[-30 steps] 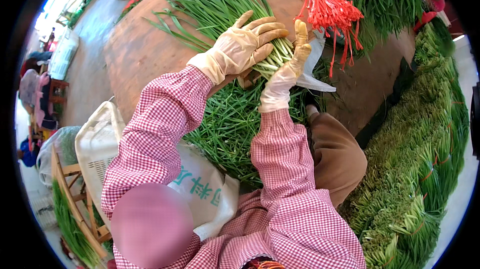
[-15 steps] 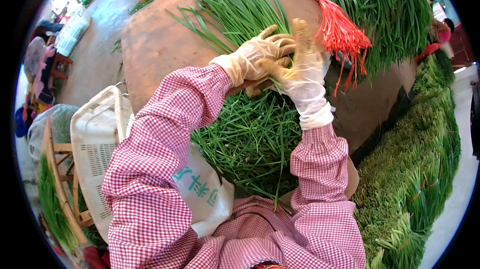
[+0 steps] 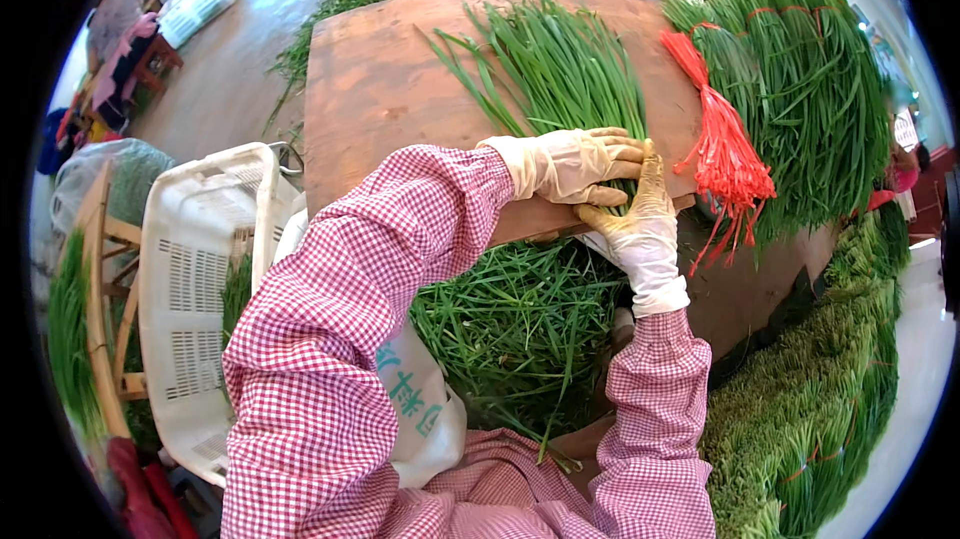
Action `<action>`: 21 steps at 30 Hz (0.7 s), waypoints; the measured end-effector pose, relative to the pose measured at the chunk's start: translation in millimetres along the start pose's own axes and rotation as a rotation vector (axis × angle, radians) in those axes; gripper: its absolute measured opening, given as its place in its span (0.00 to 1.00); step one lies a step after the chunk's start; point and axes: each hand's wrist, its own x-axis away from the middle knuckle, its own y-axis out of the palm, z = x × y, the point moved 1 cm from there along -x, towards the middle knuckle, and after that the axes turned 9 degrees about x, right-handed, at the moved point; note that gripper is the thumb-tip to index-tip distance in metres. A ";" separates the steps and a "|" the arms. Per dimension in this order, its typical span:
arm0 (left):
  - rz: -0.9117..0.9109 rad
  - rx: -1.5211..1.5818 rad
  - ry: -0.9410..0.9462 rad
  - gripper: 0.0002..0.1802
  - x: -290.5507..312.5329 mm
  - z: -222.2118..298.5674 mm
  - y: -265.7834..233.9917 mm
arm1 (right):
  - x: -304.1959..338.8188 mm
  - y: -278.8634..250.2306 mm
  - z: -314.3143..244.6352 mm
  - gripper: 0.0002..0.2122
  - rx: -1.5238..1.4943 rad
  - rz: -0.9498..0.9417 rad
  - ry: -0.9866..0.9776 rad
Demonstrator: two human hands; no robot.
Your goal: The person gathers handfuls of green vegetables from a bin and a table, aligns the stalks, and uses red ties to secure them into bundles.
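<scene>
The left hand (image 3: 580, 165), fingers together but grip unclear, is lying across a long bunch of flat green leaves (image 3: 572, 69) on the brown wooden tabletop (image 3: 375, 89); the right hand (image 3: 640, 224), thumb spread, is touching the bunch's near end. The leaves are pointing far and slightly left, with bright red plastic ties (image 3: 730, 154) lying near their right side.

The board (image 3: 380, 89) is brown. On it, the leaves (image 3: 580, 69) are green. At its near edge, the gloves (image 3: 565, 164) are cream and yellow. In front of it, the sleeves (image 3: 310, 389) have red-and-white checks. At its right side, the ties (image 3: 728, 144) are bright red.
</scene>
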 end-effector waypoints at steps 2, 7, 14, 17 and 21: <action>0.041 -0.047 -0.101 0.30 2.4 3.1 -10.6 | 0.4 1.9 8.2 0.52 0.199 0.056 -0.033; 0.147 -0.286 -0.438 0.28 34.4 -36.9 -25.5 | -2.5 15.6 0.5 0.44 0.467 0.045 -0.108; 0.123 -0.450 -0.384 0.17 21.0 41.0 -44.3 | -10.0 8.2 14.8 0.31 0.128 -0.108 -0.046; 0.407 -0.181 -0.494 0.32 20.4 68.6 -23.4 | -29.1 8.7 91.0 0.33 0.277 -0.166 -0.178; 0.467 -0.154 -0.416 0.25 128.4 177.8 -47.1 | -36.1 13.6 53.5 0.39 0.203 -0.365 0.072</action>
